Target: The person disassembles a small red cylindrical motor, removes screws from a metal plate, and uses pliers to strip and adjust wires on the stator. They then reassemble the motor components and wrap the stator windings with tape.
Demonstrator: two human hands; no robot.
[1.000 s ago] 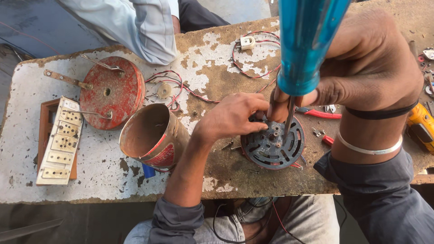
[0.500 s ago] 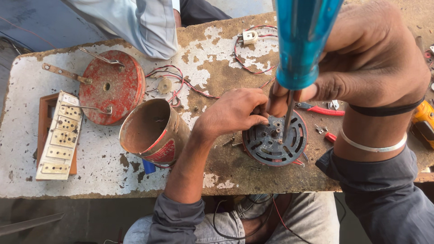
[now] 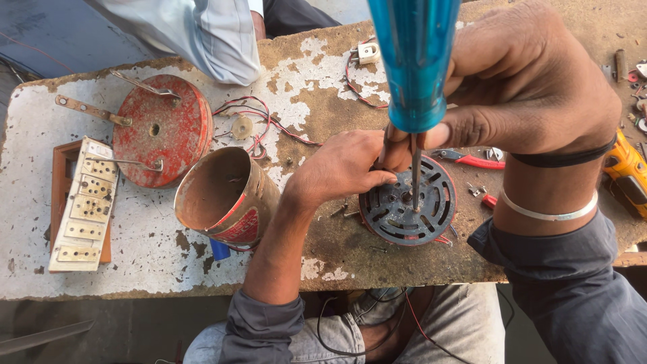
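We're mid-job: left hand (image 3: 344, 168) steadies the motor plate (image 3: 408, 209) near the surface's front edge, right hand (image 3: 532, 87) grips the screwdriver (image 3: 412, 67), screws loose beside it.

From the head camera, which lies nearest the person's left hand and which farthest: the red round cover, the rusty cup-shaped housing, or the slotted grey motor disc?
1. Slotted grey motor disc: touched by the left hand, just to its right.
2. Rusty cup-shaped housing: to its left on the bench.
3. Red round cover: farther left, toward the back.

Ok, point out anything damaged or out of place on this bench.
The workbench top is badly worn: its white coating has flaked off in large patches. A red can lies tipped on its side, and loose screws sit scattered beside the slotted motor plate.
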